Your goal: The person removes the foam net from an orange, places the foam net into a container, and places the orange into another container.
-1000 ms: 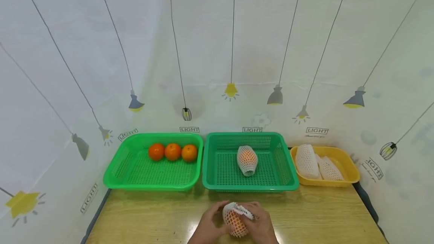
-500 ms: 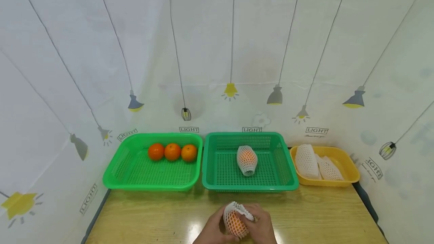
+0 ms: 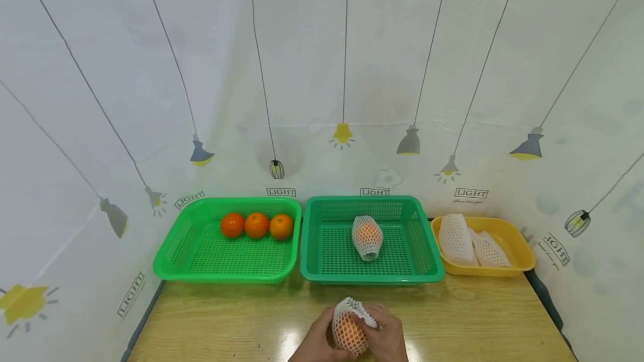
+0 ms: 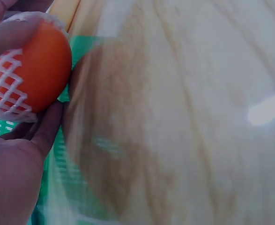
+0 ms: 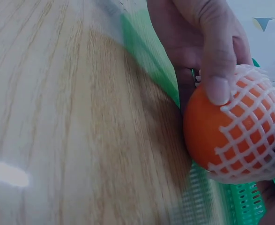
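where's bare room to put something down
The light wood-grain table is bare left of the left hand and right of the right hand. The bright green plastic basket is free in front of three round oranges; the dark green plastic basket, either side of its net-wrapped orange. Crowded: left in the yellow plastic tray, among white foam nets.

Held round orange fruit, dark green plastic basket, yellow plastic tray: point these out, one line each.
Held round orange fruit (image 5: 205, 133): right wrist view, on its bare peel.
Dark green plastic basket (image 3: 332, 246): head view, on its perforated floor.
Yellow plastic tray (image 3: 490, 271): head view, on its front wall.
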Available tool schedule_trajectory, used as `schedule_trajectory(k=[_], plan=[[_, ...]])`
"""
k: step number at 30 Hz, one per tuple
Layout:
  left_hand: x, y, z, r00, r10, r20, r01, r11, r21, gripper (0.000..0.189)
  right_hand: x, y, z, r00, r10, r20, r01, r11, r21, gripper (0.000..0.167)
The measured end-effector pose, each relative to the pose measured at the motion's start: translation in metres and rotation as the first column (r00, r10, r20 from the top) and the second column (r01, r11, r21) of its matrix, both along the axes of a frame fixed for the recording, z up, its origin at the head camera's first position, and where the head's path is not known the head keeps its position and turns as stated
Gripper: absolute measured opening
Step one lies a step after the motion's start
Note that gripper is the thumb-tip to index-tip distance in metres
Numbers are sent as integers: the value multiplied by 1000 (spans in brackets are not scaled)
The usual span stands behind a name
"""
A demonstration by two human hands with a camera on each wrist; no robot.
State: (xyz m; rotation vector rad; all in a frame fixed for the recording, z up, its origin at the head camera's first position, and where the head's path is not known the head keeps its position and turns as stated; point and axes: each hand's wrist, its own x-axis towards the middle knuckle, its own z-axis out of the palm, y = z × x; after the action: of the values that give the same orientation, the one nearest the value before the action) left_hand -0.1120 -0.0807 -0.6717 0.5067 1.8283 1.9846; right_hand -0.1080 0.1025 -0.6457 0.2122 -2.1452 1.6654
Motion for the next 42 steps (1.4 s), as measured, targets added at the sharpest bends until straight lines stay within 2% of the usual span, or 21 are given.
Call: schedule_trajectory(k=[3, 5, 7, 10, 11, 13, 14, 18, 21, 26, 29, 35, 39, 42], plan=[[1, 0, 0, 1000, 25, 3, -25, 999, -20, 83, 1, 2, 3, 997, 34, 63, -34, 999, -2, 24], [2, -1, 1, 999, 50, -20, -52, 996, -69, 82, 1, 4, 7, 985, 67, 162, -66, 998, -11, 22], [2, -1, 1, 997, 67, -34, -70, 992, -108, 83, 2, 8, 11, 954, 105, 281, -104, 994, -21, 22], [1, 0, 2, 996, 83, -22, -86, 983, -160, 85, 3, 14, 15, 887, 161, 433, -158, 986, -44, 32], [1, 0, 2, 996, 88, -8, -88, 981, -170, 86, 3, 15, 15, 870, 176, 461, -171, 984, -52, 35], [1, 0, 3, 994, 106, -8, -106, 970, -217, 86, 3, 18, 15, 856, 185, 483, -184, 982, -50, 35], [1, 0, 4, 993, 115, -14, -115, 964, -240, 86, 2, 19, 15, 858, 184, 480, -185, 982, -47, 34], [0, 1, 3, 989, 124, -75, -141, 944, -298, 87, 2, 21, 14, 891, 161, 425, -159, 986, -39, 24], [-1, 3, 2, 987, 110, -116, -141, 942, -305, 88, 3, 22, 16, 907, 156, 392, -145, 988, -57, 20], [-2, 5, 2, 985, 93, -145, -136, 936, -325, 94, 2, 23, 21, 918, 152, 365, -127, 988, -91, 19], [-2, 6, 5, 986, 91, -138, -132, 935, -329, 99, 2, 23, 24, 912, 165, 375, -129, 984, -119, 19], [-4, 4, 7, 990, 74, -122, -106, 952, -287, 107, 4, 26, 34, 894, 199, 402, -153, 978, -145, 20], [-4, 5, 7, 990, 81, -112, -111, 946, -303, 97, 2, 28, 37, 892, 182, 413, -135, 981, -141, 23], [-4, 4, 8, 991, 82, -107, -111, 945, -307, 87, 0, 29, 44, 887, 133, 441, -70, 985, -156, 25]])
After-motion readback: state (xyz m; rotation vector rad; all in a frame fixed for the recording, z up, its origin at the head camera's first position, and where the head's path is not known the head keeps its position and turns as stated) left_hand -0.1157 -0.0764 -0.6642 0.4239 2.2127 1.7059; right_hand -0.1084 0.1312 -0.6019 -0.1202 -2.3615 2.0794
